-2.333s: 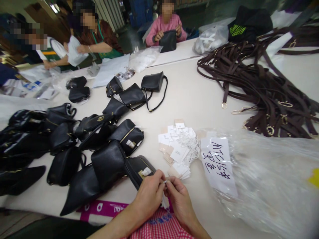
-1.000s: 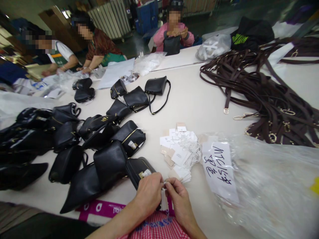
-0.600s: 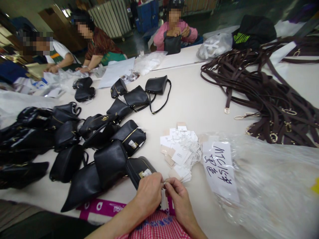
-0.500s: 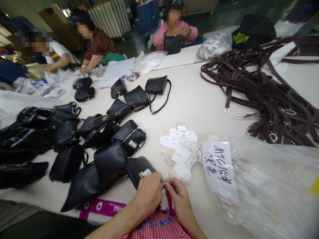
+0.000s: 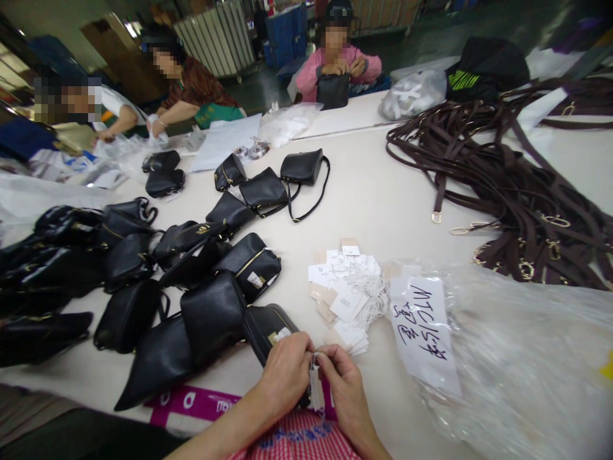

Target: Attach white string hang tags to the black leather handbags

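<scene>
Close to the table's front edge, my left hand and my right hand nearly meet at the fingertips. Both are closed, pinching a thin white tag string between them. A white hang tag dangles from it below the fingers. Behind my left hand lies a black handbag with a zip and a bit of white paper on it; my hand and wrist cover its lower part. Just beyond my fingers a loose pile of white and beige hang tags with white strings spreads on the table.
Many black bags crowd the left. Dark brown straps with gold buckles heap at the right. A clear plastic bag with a handwritten paper label lies near right. Purple printed tape runs along the front edge. Several people work across the table.
My hands stay almost in place, still pinching the string, with the tag hanging slightly more in view. Across the table at left, a co-worker's hands have lifted some clear plastic.
</scene>
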Tool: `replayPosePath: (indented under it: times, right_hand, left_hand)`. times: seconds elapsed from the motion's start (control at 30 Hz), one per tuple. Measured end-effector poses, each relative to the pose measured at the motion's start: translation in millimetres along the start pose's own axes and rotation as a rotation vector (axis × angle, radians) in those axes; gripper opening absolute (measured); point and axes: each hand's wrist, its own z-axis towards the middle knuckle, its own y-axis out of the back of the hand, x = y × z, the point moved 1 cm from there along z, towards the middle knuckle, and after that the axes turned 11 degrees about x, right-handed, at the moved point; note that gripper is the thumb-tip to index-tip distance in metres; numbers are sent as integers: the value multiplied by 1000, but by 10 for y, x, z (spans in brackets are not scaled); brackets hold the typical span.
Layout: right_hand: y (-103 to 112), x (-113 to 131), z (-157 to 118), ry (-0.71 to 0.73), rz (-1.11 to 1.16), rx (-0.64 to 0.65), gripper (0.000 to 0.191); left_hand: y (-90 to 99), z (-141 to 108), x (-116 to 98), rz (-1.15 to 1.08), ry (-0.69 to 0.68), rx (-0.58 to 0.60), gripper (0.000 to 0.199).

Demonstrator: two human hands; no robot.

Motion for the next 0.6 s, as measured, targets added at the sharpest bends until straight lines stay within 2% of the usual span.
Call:
replayPosePath:
  times: [0.13,0.4,0.6]
  right_hand:
    - [-7,8,10,41,-57,-19,34]
    - [-4,26,-2,231,-165,-59,24]
    - [-33,-20,33,188,-187,-56,28]
  left_hand:
    - [15,-10,-33,-28,33,-7,19]
    - [17,-1,-37,-26,61,-5,18]
    - [-3,39,-39,-52,86,-25,18]
